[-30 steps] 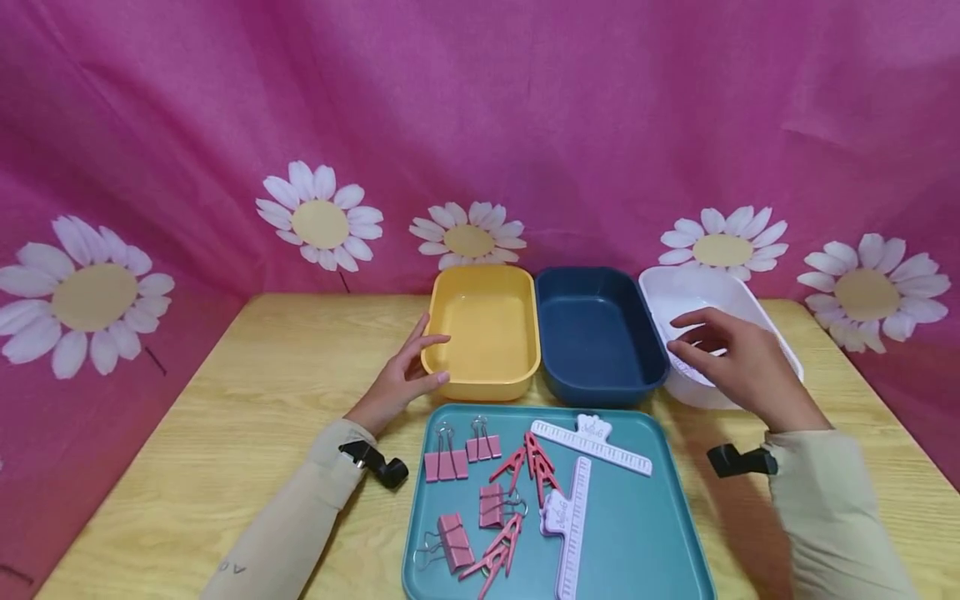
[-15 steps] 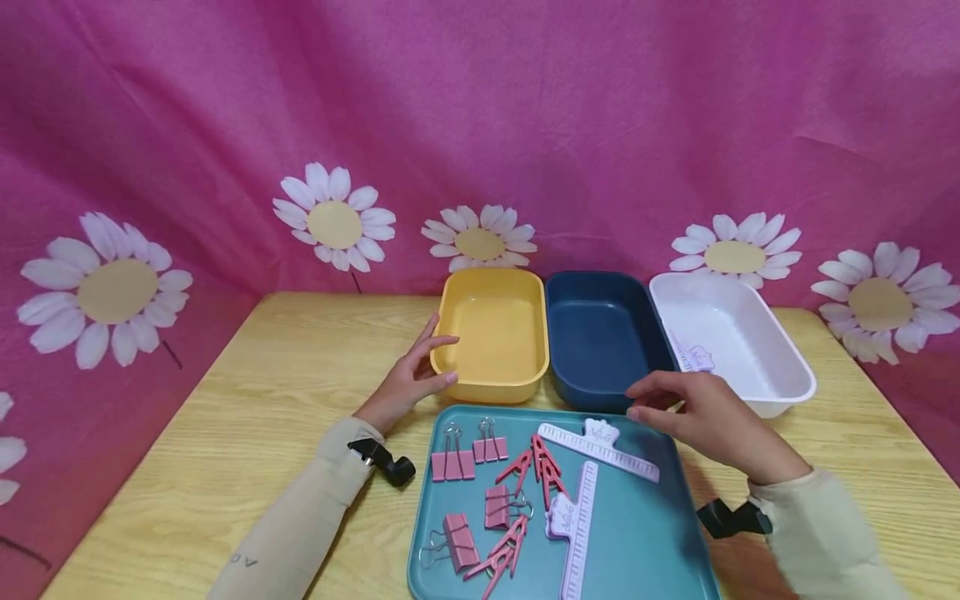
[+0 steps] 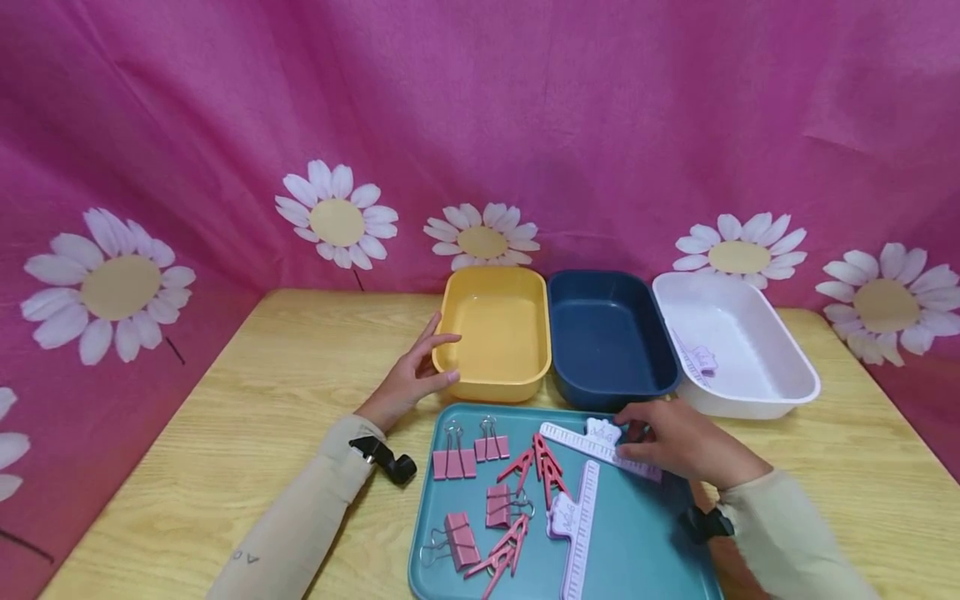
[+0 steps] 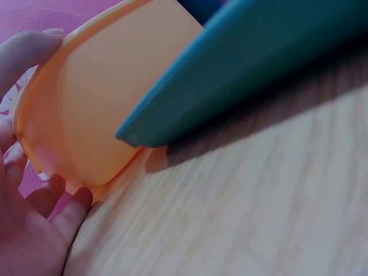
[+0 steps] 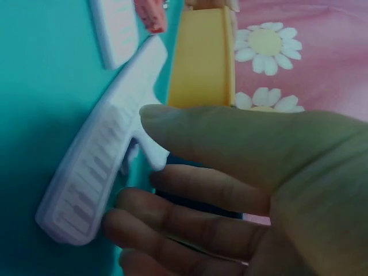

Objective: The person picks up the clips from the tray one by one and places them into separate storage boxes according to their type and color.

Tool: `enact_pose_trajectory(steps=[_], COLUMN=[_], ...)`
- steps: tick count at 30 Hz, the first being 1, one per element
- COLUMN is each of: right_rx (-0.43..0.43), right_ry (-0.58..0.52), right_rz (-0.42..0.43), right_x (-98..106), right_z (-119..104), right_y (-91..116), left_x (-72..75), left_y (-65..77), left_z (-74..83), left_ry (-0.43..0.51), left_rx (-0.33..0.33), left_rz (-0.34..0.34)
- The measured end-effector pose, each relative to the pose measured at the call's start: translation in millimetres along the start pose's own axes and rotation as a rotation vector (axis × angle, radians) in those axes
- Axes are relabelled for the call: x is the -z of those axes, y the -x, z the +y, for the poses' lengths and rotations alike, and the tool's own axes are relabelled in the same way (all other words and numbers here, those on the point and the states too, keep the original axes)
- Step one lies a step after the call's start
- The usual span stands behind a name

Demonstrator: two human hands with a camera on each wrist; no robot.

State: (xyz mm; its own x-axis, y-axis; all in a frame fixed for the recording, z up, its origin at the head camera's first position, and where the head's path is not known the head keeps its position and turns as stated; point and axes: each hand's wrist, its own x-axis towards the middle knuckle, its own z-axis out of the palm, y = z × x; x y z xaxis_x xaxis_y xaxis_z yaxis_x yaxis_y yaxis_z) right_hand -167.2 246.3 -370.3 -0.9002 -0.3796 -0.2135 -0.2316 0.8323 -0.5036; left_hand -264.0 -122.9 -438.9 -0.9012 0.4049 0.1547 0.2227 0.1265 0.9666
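My left hand rests at the left front corner of the yellow bin. In the left wrist view its thumb and fingers touch the bin's wall, loosely bent. Over the tray's far right part is my right hand, thumb and fingers spread around a lilac ruler clip. The thumb is over the clip's handle side and the fingertips lie close to its edge, without a pinch. A second lilac ruler clip lies nearer on the teal tray. Another ruler clip leans inside the white bin.
Pink binder clips and red clothespins are spread over the tray's left and middle. A navy bin stands between the yellow and white ones. Behind the wooden table hangs a pink flowered cloth.
My right hand has come from above the white bin, left and toward me, down to the ruler clip on the tray. The left hand has stayed at the yellow bin.
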Motion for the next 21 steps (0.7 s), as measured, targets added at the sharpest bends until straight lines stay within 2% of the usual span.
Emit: enact_pose_trajectory(steps=[6,13,21], right_rx=[-0.003,0.048,0.028], right_ry=[0.029,0.064,0.056], right_rz=[0.048,0.12,0.108], right_x=[-7,-11,-10], right_z=[1,0,1], right_y=[-3,-6,-8], left_x=[0.3,0.5,1.9], left_y=[0.8,-1.3,-3.3], left_z=[0.0,1.5,0.3], left_ry=[-0.006,0.005,-0.015], left_rx=[0.013,0.003,0.014], left_rz=[-0.001,-0.001,-0.003])
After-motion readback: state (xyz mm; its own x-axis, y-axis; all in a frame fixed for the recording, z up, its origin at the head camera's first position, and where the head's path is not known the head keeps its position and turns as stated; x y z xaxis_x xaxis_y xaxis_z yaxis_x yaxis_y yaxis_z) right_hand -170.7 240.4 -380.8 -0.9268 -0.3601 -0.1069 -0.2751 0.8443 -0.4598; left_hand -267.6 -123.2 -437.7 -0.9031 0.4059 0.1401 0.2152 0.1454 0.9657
